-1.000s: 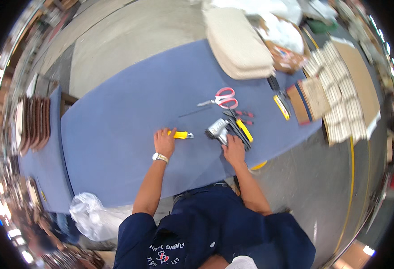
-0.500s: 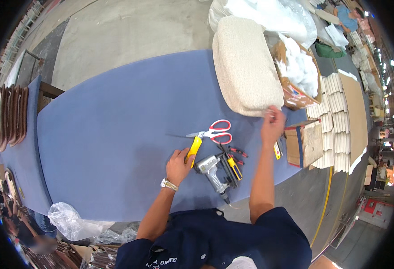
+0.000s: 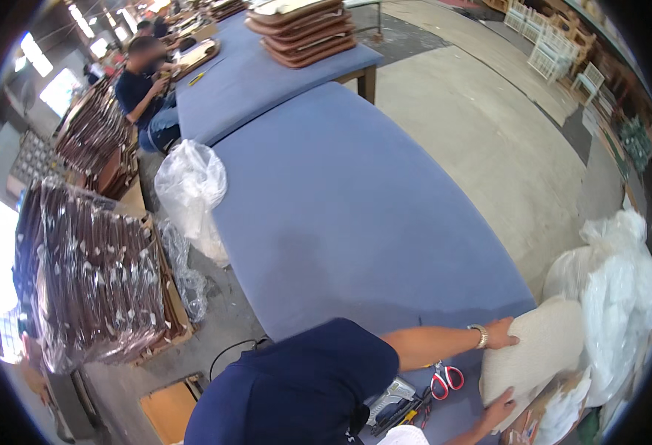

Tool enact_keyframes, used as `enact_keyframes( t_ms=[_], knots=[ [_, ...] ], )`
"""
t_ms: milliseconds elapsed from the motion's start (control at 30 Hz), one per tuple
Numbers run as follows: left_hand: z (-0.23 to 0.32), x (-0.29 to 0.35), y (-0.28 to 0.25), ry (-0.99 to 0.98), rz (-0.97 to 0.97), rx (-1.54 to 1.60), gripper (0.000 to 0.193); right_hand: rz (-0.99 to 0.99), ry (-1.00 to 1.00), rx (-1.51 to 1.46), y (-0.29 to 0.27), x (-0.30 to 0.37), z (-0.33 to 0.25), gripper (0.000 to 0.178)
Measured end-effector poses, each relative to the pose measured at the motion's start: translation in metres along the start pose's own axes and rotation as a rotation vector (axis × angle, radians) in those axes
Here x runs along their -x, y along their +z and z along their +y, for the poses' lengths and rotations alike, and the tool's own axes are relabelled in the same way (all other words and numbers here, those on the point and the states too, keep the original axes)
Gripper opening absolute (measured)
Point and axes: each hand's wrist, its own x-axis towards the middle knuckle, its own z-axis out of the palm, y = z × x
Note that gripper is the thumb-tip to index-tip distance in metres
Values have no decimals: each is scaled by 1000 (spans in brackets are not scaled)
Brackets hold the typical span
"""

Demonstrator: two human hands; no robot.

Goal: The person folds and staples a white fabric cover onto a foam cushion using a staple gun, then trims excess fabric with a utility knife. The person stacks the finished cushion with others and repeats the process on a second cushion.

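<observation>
A cream fabric cushion [image 3: 541, 345] lies at the table's right end. My left hand [image 3: 500, 334], with a metal watch on its wrist, grips the cushion's left edge, the thumb on top. My right hand [image 3: 498, 409] holds the cushion's near edge; part of its fingers is hidden. Beside my left forearm lie scissors [image 3: 447, 382] with red and white handles. Next to them is a silver staple gun [image 3: 392, 397], partly hidden by my body, with yellow-and-black hand tools [image 3: 412, 411] close by.
A blue-covered table [image 3: 341, 200] stretches away ahead. Brown padded panels [image 3: 303, 33] are stacked on a farther table. Clear plastic [image 3: 191, 178] hangs at the left edge. Wrapped panels [image 3: 96, 267] stand left, near a seated person [image 3: 144, 93]. White bagged filling [image 3: 615, 311] stands right.
My view has swung left. My left hand has let go of the yellow-handled tool and moved right onto the cushion. My right hand now grips the cushion's near edge.
</observation>
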Motion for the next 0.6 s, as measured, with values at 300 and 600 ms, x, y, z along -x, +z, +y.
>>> enact_keyframes(
  t_ms=[300, 600],
  knots=[
    [37, 257, -182, 207, 188, -284, 58, -1, -691, -440, 27, 209, -195, 59],
    [96, 526, -296, 239, 368, -169, 70, -908, -499, -1020, -17, 297, -367, 62]
  ],
)
